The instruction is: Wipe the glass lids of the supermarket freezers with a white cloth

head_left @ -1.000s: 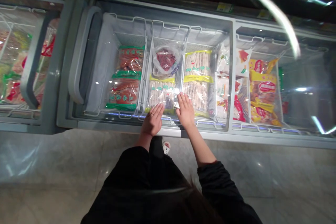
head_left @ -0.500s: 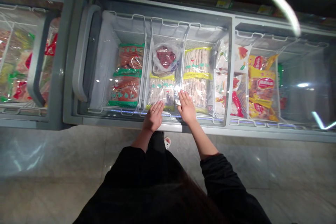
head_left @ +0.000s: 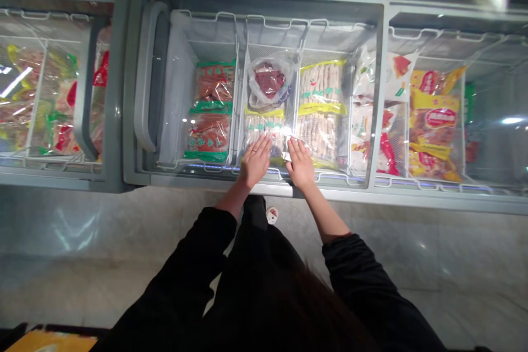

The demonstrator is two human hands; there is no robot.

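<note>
- Currently the chest freezer (head_left: 206, 182) appears uncovered above its middle basket (head_left: 242, 99). A glass pane (head_left: 487, 121) covers the stock well to the right of that basket.
- Left of the middle basket, green-banded packs (head_left: 211, 107) lie in two rows. Right of it, further yellow-banded packs (head_left: 320, 104) fill the adjoining compartment.
- At the rear of the middle basket sits a clear bag of red meat (head_left: 269, 80). At its front lies the yellow-banded pack (head_left: 264, 124), the item being handled.
- Left hand (head_left: 256, 160): it is laid palm-down on the front of that pack inside the middle basket. The fingers (head_left: 263, 143) are straight and spread, not gripping anything.
- Right hand (head_left: 301, 164): it lies flat at the right-hand divider of the middle basket. The fingers are extended toward the neighbouring compartment.
- A small white scrap (head_left: 287, 146) shows beside the right thumb, at the right edge of the middle basket. Whether the thumb pinches it cannot be determined, and it is too small to identify.
- Step in hand, as judged: both hands are pressing or settling the front pack in the middle basket. No lift is evident.
- Requirement for any lift, as judged: flat palms give no purchase on slick film. The fingers would have to curl under the pack's near edge, clear of the wire rim of the middle basket.
</note>
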